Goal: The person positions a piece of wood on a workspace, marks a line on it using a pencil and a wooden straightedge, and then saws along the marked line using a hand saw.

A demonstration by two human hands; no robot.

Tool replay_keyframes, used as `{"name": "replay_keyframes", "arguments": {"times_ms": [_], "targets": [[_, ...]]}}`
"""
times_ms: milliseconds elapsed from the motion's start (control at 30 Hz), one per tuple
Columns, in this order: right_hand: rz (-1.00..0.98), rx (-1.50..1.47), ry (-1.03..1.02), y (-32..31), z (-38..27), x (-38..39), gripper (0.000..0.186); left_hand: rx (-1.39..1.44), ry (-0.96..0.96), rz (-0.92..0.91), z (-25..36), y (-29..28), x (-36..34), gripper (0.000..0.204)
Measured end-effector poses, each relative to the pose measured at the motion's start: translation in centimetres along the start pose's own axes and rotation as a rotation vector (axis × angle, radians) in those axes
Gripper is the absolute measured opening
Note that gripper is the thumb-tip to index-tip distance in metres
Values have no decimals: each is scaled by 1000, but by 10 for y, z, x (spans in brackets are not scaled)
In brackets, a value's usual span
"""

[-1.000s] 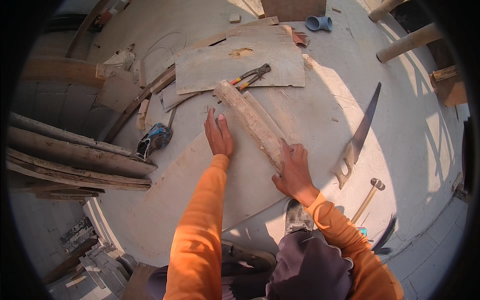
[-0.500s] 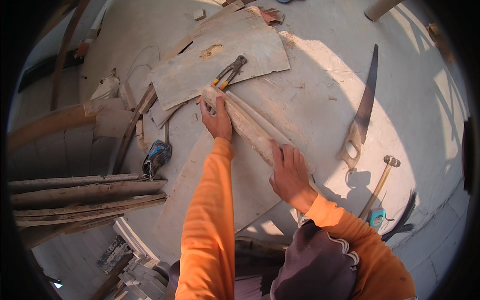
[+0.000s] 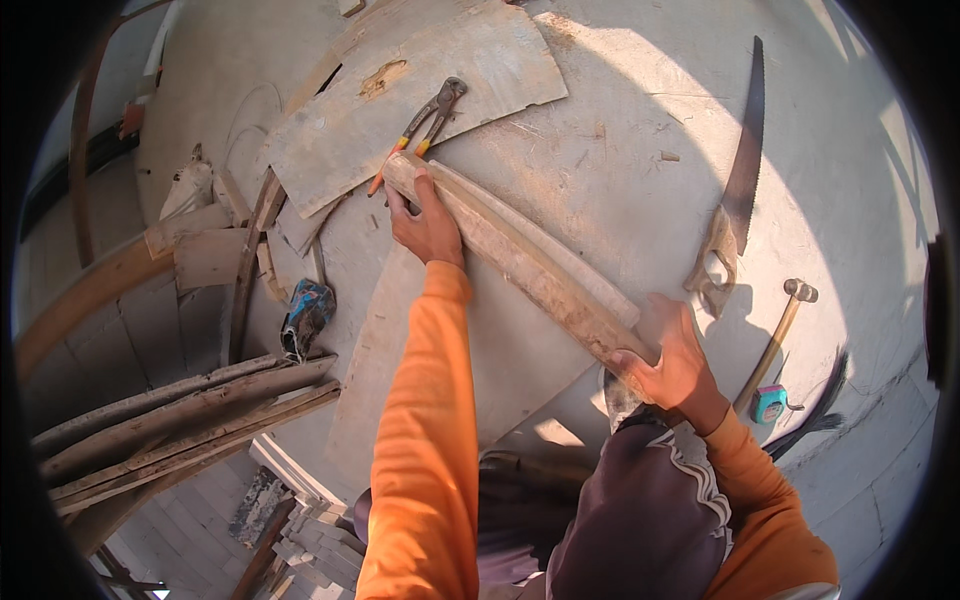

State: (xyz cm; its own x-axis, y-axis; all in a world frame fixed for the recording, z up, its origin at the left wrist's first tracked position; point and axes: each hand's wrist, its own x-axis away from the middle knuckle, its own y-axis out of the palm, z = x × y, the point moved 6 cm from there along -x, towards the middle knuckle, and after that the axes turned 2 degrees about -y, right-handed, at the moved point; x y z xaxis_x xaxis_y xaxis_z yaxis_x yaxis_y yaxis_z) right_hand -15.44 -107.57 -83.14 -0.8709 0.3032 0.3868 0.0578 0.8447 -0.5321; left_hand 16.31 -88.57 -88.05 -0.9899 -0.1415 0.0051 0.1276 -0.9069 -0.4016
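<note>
A long, rough wooden batten (image 3: 530, 280) lies diagonally in front of me, with a paler strip (image 3: 580, 280) along its right side. My left hand (image 3: 425, 220) grips its far end, thumb on top. My right hand (image 3: 670, 360) is wrapped round its near end, beside my shoe. Below them is a flat board (image 3: 380, 330). Just past the far end, pincers (image 3: 432, 115) with yellow-orange handles rest by a weathered plywood sheet (image 3: 480, 60).
At right lie a handsaw (image 3: 742, 170), a hammer (image 3: 775, 340), a turquoise tape measure (image 3: 770, 403) and dark strands (image 3: 820, 410). At left are stacked planks (image 3: 180, 430), scrap wood (image 3: 200, 265) and a blue-black crumpled item (image 3: 308, 318). Another board (image 3: 80, 140) stands farther left.
My left hand has moved from beside the batten to grip its far end. My right hand has slid down and rightward to the near end. The view has shifted.
</note>
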Motion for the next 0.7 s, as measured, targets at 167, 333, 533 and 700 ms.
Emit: {"name": "replay_keyframes", "arguments": {"times_ms": [167,333,533,700], "targets": [[-253,-357,334,8,23,21,91,47,-58,-19,-3,1,-2,57],[-251,-313,272,21,32,29,84,47,-96,-28,1,-1,3,51],[-237,-339,261,22,33,34,82,90,-117,-45,3,-1,4,47],[-251,-331,266,19,35,34,89,105,-79,-27,0,-1,4,44]]}}
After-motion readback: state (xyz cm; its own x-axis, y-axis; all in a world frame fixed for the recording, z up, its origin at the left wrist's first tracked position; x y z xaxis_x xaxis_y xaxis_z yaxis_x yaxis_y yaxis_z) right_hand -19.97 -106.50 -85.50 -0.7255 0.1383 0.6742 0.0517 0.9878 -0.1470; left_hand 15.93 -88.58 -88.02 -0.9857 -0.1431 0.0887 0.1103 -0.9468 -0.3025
